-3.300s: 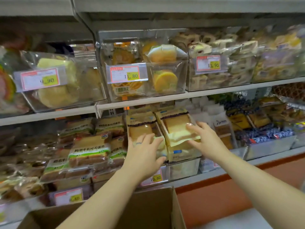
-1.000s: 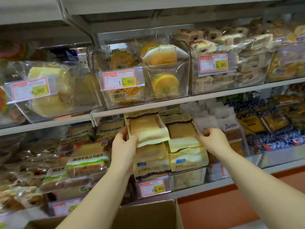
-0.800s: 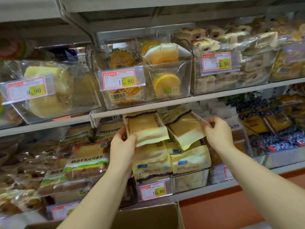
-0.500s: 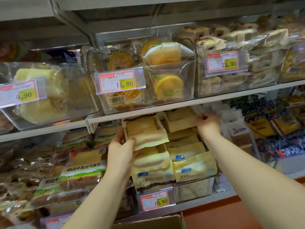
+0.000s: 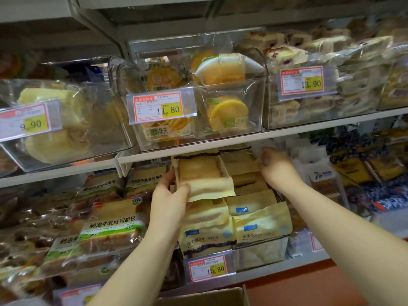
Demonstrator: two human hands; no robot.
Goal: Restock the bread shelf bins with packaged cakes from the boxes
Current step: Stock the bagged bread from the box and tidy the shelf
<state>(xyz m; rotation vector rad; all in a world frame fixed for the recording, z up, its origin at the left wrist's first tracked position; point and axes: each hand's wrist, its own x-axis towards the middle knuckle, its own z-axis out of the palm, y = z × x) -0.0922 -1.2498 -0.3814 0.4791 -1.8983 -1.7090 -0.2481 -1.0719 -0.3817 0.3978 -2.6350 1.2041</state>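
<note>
Holding a tan paper-wrapped cake packet (image 5: 203, 175) in my left hand (image 5: 170, 202), thumb pinching its lower flap against my fingers (image 5: 169, 180), just under the upper shelf edge (image 5: 198, 151), over the left stack of the clear bin (image 5: 260, 255); my right hand (image 5: 276, 168) meets the rear packet (image 5: 238, 164) of the right stack, fingers bent at its edge; gripping or merely pushing, I cannot tell; best, I judge, to seat that one fully back, then slide mine in level; the cardboard box (image 5: 209, 297) sits below.
</note>
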